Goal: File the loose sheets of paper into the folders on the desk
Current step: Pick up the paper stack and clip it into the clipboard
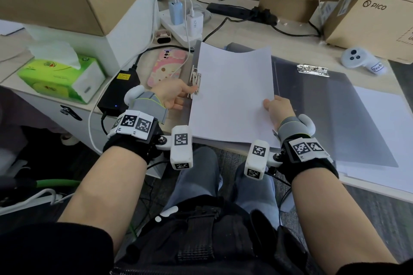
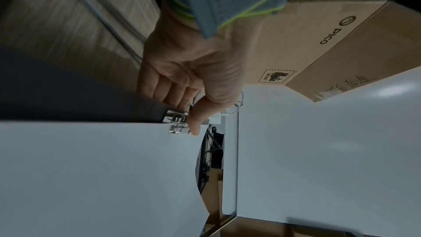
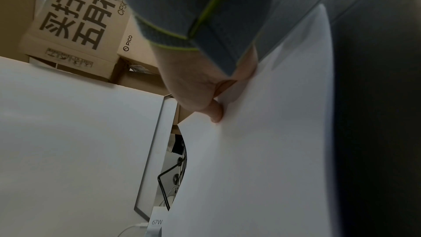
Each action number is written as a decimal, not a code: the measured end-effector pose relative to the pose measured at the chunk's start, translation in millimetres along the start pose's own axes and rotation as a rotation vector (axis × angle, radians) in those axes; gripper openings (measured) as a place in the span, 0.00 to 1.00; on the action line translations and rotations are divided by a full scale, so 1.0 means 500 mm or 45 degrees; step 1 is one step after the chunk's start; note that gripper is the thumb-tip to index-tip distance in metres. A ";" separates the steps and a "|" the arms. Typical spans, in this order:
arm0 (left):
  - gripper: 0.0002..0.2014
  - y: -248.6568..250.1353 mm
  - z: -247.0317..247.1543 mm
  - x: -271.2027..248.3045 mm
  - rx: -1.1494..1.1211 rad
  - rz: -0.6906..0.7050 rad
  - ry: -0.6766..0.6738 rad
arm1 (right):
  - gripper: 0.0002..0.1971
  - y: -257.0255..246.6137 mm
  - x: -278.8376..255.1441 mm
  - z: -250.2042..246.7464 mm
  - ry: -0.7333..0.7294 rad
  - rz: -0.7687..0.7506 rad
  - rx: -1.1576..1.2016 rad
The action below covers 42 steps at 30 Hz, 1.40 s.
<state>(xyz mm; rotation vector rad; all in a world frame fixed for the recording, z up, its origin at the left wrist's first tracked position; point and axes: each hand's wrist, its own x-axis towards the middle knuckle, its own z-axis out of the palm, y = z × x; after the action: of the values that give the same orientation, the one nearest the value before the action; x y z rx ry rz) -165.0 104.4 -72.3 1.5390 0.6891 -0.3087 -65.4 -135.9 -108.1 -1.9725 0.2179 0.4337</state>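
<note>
An open grey folder (image 1: 335,107) lies on the desk in the head view. A metal clip (image 1: 194,80) sits on its left edge, and a second clip (image 1: 312,70) on its right half. My left hand (image 1: 176,96) grips the left clip (image 2: 176,120), thumb on top and fingers curled below. My right hand (image 1: 278,109) pinches the right edge of a white sheet stack (image 1: 232,96), which bows over the folder's left half with its left edge at the clip. The thumb of that right hand (image 3: 200,93) lies on the paper (image 3: 262,150). More loose sheets (image 1: 384,140) lie under the folder's right side.
A pink phone (image 1: 167,67), a black power adapter (image 1: 120,91) and a green tissue box (image 1: 60,76) lie left of the folder. A power strip (image 1: 181,24) with cables is behind it. Cardboard boxes (image 1: 368,22) and a white controller (image 1: 359,59) stand at the back right.
</note>
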 end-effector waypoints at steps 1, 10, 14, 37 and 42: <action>0.03 -0.003 0.000 0.002 0.002 0.004 0.004 | 0.19 0.001 0.001 0.000 0.001 -0.001 -0.007; 0.07 -0.019 0.007 0.015 0.021 0.015 0.092 | 0.17 0.003 0.005 0.001 -0.012 -0.028 -0.035; 0.11 -0.024 0.004 0.021 0.051 0.012 0.055 | 0.18 0.005 0.009 0.003 0.002 -0.036 -0.057; 0.07 0.018 0.016 -0.028 -0.131 0.473 0.076 | 0.24 -0.022 -0.008 -0.014 0.038 -0.246 -0.480; 0.22 0.065 0.051 -0.063 -0.268 0.620 0.020 | 0.26 -0.035 -0.030 -0.029 -0.153 -0.309 -0.473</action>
<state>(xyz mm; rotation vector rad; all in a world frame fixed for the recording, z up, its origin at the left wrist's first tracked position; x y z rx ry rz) -164.9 73.6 -30.8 1.4543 0.3284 0.1383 -70.0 -142.3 -81.8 -2.2904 -0.1919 0.4559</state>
